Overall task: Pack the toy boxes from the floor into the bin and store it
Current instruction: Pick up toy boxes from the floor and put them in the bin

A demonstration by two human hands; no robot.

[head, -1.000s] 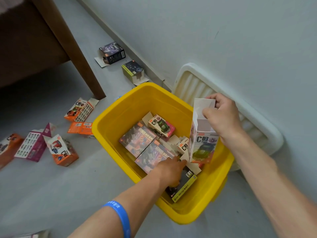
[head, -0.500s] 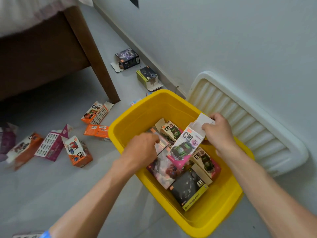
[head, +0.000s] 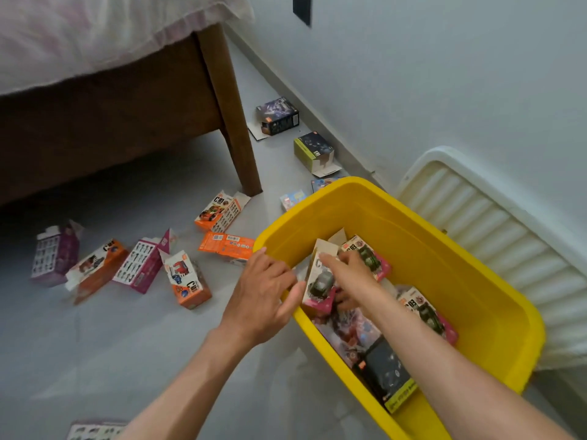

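We note open grey floor [head: 127,344] left of the yellow bin [head: 495,312], which stands near the wall, a white lid [head: 495,223] just beside it. Toy boxes fill the bin's bottom; others lie scattered by the bed leg [head: 235,122]. Our right hand [head: 349,281] clamps a pink car box [head: 320,281] inside the bin; left hand [head: 263,296] at the rim, fingers apart.

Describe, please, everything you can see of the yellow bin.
The yellow bin is a rectangular tub that looks like smooth plastic, with a rolled rim and no lid on it. It stands upright on the grey floor beside the wall, next to a white ribbed lid. Several toy boxes lie inside. The right hand reaches into it, holding a pink box; the left hand hovers at its near rim.
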